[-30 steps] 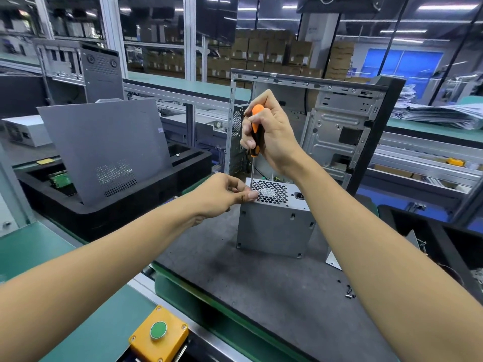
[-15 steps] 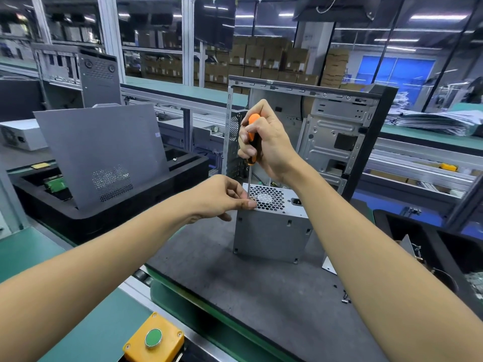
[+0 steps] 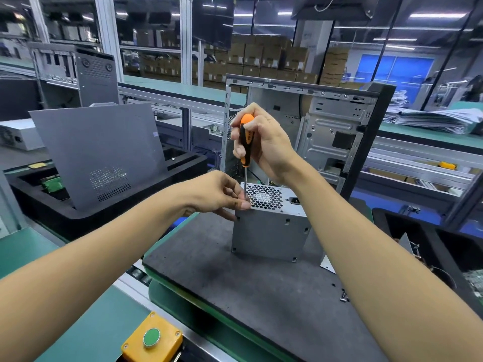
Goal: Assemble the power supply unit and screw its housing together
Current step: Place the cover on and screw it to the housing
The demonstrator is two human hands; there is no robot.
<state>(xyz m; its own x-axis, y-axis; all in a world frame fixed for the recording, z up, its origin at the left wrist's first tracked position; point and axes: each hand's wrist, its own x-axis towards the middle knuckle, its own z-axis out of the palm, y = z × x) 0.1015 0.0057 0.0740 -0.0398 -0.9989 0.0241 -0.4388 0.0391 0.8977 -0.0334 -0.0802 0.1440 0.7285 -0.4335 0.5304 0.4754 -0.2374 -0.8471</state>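
Now the right hand point(image 3: 264, 142) grips the screwdriver point(image 3: 246, 142) upright over the PSU point(image 3: 269, 226) on the bench point(image 3: 235, 283), left hand point(image 3: 217, 194) pinching its shaft, probably steadying a screw; next, turn it down.

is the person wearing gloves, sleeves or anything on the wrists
No. Both forearms are bare all the way into view, with no sleeves showing. The left hand and right hand have no gloves, and no watch, band or ring is visible on wrists or fingers.
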